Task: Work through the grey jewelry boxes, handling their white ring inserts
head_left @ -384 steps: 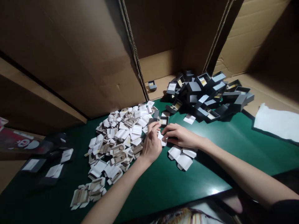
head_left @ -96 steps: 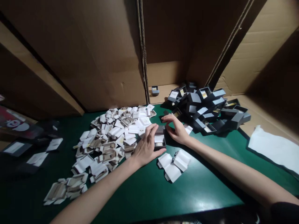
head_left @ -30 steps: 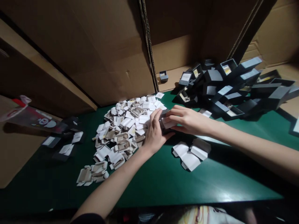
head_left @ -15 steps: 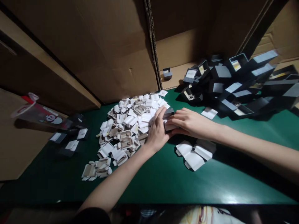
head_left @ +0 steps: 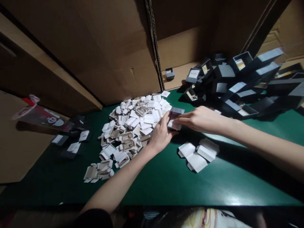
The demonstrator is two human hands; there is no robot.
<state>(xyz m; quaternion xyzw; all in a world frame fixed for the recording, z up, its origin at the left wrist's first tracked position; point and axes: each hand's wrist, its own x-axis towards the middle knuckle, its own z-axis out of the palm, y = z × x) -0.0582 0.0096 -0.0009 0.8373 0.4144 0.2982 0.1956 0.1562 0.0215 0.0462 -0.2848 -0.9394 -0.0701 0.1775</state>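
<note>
Left hand [head_left: 161, 134] clasps the black box [head_left: 177, 110] from the left. Right hand [head_left: 199, 119] touches the white insert [head_left: 175, 126] from the right; whether it pinches is hidden

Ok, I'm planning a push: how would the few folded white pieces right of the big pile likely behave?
The folded white pieces look like thin card, so probably light and apt to slide on the smooth, shiny green table. Their creases likely add some stiffness, though the flaps could bend. Lying low, they seem unlikely to roll.
</note>
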